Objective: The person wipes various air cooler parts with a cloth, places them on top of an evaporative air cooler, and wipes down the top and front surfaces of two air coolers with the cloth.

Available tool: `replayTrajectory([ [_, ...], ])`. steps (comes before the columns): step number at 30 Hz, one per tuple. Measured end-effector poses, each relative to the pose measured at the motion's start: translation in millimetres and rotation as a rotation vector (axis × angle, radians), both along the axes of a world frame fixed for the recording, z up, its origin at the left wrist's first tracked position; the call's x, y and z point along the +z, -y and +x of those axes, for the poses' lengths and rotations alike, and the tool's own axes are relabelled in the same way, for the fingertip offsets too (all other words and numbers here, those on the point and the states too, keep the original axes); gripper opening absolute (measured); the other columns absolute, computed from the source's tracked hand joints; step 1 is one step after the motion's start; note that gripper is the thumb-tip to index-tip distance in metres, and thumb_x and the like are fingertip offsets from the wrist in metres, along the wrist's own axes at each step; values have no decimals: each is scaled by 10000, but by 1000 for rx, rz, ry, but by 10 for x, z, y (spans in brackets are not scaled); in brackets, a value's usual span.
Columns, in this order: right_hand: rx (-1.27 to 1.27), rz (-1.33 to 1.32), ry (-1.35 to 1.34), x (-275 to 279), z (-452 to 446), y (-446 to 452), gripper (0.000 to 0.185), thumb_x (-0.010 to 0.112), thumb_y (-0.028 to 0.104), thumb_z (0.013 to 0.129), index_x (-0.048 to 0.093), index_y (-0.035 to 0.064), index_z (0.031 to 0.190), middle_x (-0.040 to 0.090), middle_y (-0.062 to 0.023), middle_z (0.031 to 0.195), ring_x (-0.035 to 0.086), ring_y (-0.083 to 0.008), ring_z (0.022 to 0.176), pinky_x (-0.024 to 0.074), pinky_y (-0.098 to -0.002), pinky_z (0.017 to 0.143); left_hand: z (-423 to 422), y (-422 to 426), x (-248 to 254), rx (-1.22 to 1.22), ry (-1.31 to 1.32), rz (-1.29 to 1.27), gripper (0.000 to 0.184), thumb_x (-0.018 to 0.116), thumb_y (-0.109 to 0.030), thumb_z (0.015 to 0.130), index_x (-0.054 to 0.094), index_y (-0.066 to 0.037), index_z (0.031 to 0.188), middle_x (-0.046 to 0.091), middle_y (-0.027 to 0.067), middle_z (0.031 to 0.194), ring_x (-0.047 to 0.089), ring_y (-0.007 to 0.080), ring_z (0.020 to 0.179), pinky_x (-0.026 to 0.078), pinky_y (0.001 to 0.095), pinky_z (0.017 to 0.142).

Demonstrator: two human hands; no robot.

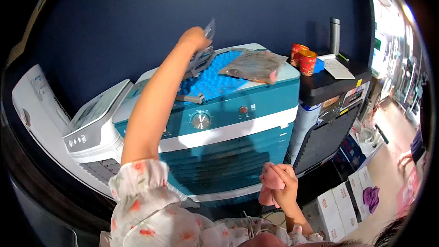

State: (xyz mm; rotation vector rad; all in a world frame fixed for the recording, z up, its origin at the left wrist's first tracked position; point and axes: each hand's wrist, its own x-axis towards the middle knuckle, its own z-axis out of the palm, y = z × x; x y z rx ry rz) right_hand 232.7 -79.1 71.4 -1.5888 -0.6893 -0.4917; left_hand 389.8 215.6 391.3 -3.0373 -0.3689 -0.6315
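Observation:
My left hand [195, 40] is stretched out over the top of a teal and white air cooler [228, 155]. Its fingers are closed on a crinkled clear plastic bag [210, 29], which shows above and below the hand. Under that hand lies a bright blue bumpy sheet [217, 75] with grey edge pieces [191, 98]. A flat clear bag [254, 66] with something brownish and pink inside rests at its right. Low in front of the cooler, my right hand [286, 186] is wrapped round a bunched pink cloth [270, 178].
Further right, a black cabinet top [315, 92] bears two red paper cups [307, 63], a silver flask [335, 36] and a notebook [338, 69]. White cartons [336, 212] stand on the floor. A smaller grey-white cooler [98, 121] is at left, against the dark wall.

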Motion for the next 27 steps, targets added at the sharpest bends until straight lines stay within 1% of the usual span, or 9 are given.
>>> replayTrajectory([
  [5,-78,6,-28,-32,-16,363,472,552,-105,618,621,41,1061,559,-125,941,560,-234,857,436,-272,761,282,-200,-200,151,-195,323,534,659,-374,742,593,50,1060,603,231,1041,593,358,957,472,398,821],
  [8,-137,62,-56,-146,62,497,459,558,-82,614,612,21,1059,559,-122,929,559,-229,861,430,-275,779,212,55,-111,10,-67,198,565,657,-402,750,589,62,1065,604,226,1048,591,339,977,482,399,807],
  [10,-143,120,-104,-204,114,531,467,553,-93,603,605,8,1056,560,-123,920,559,-235,860,426,-278,795,64,436,-41,-97,-215,-155,603,658,-443,744,593,78,1040,607,224,1026,592,298,980,483,399,798],
  [14,46,502,-457,-356,157,479,318,570,0,765,564,-28,1082,575,-97,998,549,-189,932,417,-293,841,66,667,-313,-106,-369,-339,568,705,-454,693,633,36,971,621,170,927,607,245,780,486,370,633],
  [15,45,517,-506,-451,201,462,307,539,148,861,535,-31,1110,569,-89,1029,529,-163,977,418,-293,849,77,704,-351,-94,-384,-317,552,721,-433,685,634,45,948,621,165,883,601,236,749,483,359,612],
  [18,254,912,-875,-499,274,449,340,508,235,887,523,-19,1113,572,-86,1005,526,-153,974,426,-292,833,212,688,-469,-45,-347,-408,498,776,-353,653,633,54,902,612,153,812,570,193,653,442,310,515],
  [21,859,1050,-789,-495,395,395,332,471,341,893,535,22,961,576,-81,894,533,-163,861,436,-292,748,244,648,-531,-4,-291,-548,474,787,-289,651,625,67,919,611,164,813,571,177,644,425,281,479],
  [23,975,1097,-795,-422,440,364,368,440,395,897,535,40,894,577,-83,838,537,-181,801,439,-298,715,341,543,-558,6,-265,-603,467,788,-247,653,618,75,944,610,174,820,572,165,637,410,259,452],
  [27,677,1090,-935,-267,372,347,430,375,451,907,523,52,849,577,-91,783,542,-226,737,441,-315,705,280,564,-535,-8,-246,-646,419,773,-197,655,615,48,955,612,179,884,578,169,653,435,263,474],
])
